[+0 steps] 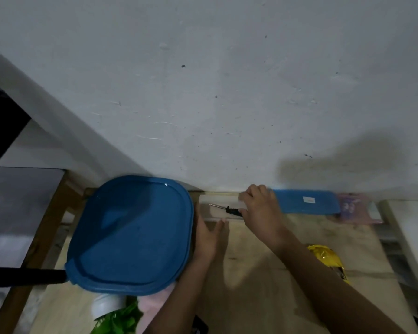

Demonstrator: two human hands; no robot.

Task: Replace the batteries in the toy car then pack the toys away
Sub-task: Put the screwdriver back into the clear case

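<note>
We see a small screwdriver (227, 209) with a black handle and a thin metal shaft. It lies inside a shallow pale box (211, 216) at the back of the table, just against the wall. Its tip points left and its handle points to the right.

The right hand (260, 208) reaches forward, and its fingers curl over the box's right end and grip it. We cannot tell whether the thumb also touches the screwdriver handle. The left hand (209, 237) lies flat with straight fingers, and its fingertips touch the box's near edge.

A large rounded blue lid (130, 232) sits just left of that hand. A long blue lid (307, 202) lies along the wall to the right of the box, with a pink packet (357, 208) beyond it. The wooden table (263, 261) also bears a yellow packet (328, 259) on the right. The white wall (227, 92) is scuffed and dimly lit.
</note>
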